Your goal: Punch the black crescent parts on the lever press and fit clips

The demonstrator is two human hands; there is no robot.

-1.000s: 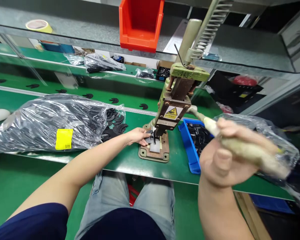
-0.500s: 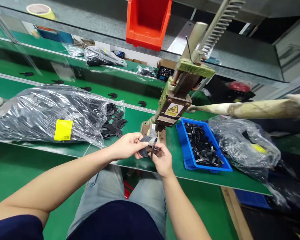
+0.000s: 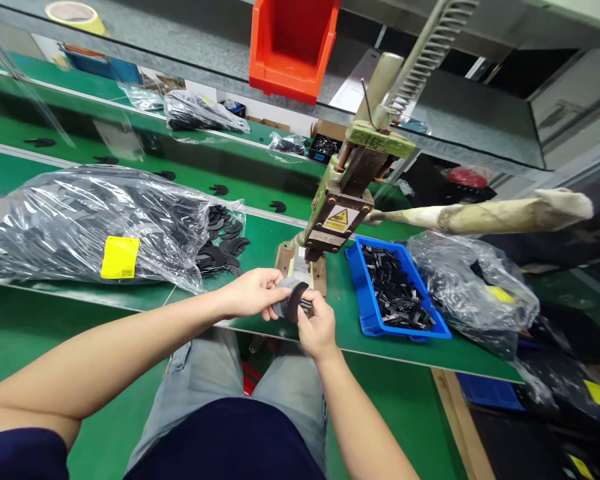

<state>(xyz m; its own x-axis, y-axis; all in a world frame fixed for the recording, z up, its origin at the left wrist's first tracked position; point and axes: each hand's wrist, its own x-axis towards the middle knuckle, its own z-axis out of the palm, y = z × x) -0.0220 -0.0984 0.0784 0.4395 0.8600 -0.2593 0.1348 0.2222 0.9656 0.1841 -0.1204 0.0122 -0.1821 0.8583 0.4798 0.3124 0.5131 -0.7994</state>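
Close to the front edge of the bench, my left hand pinches a curved grey-and-black crescent-shaped piece. My right hand is closed at its right side, with a small dark part between the fingertips, mostly hidden. Both hands are just in front of the base of a hand press, whose ram stands above the fixture. Left of the hands, black crescent pieces spill from the mouth of a large clear plastic bag.
A blue bin of small black parts stands right of the press, beside another clear bag. The press's long lever reaches out to the right. Behind, single crescent pieces lie on a green strip. An orange bin sits on the shelf overhead.
The crescent piece has turned in my fingers, so its dark curved face shows more broadly. My right hand has come closer to my left. The whole view has shifted slightly.
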